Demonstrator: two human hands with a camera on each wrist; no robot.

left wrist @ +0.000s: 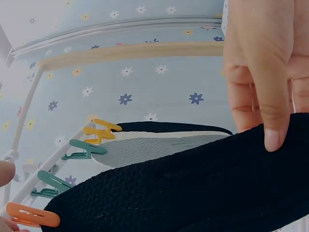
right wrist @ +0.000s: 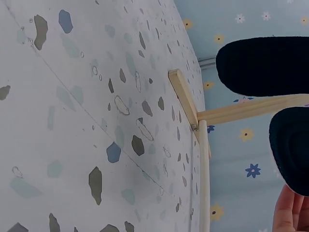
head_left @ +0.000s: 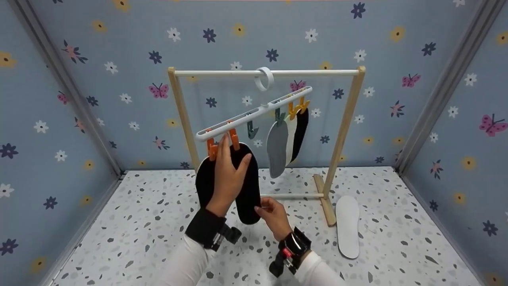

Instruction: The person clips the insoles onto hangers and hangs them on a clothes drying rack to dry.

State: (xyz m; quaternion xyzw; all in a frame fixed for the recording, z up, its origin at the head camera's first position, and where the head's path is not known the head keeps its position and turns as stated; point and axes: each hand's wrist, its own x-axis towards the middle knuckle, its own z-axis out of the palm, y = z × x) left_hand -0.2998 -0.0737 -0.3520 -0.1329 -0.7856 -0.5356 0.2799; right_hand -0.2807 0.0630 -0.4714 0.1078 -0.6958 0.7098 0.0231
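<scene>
Two black insoles hang from orange clips at the near left end of a white clip hanger (head_left: 238,119). My left hand (head_left: 229,174) is raised in front of them, fingers straight up by the orange clip (head_left: 234,140) and thumb spread away. My right hand (head_left: 274,216) pinches the lower edge of the right-hand black insole (head_left: 249,190), thumb on its dark face and fingers behind, as the left wrist view shows. The other black insole (head_left: 203,178) is partly covered by my left hand and wrist.
A grey insole (head_left: 277,149), a white one (head_left: 291,137) and another black one (head_left: 301,133) hang farther along, from green and yellow clips. An unused green clip (head_left: 251,130) hangs mid-bar. The hanger's ring loops the wooden-sided rack's rail (head_left: 317,73). A white insole (head_left: 347,226) lies on the speckled surface.
</scene>
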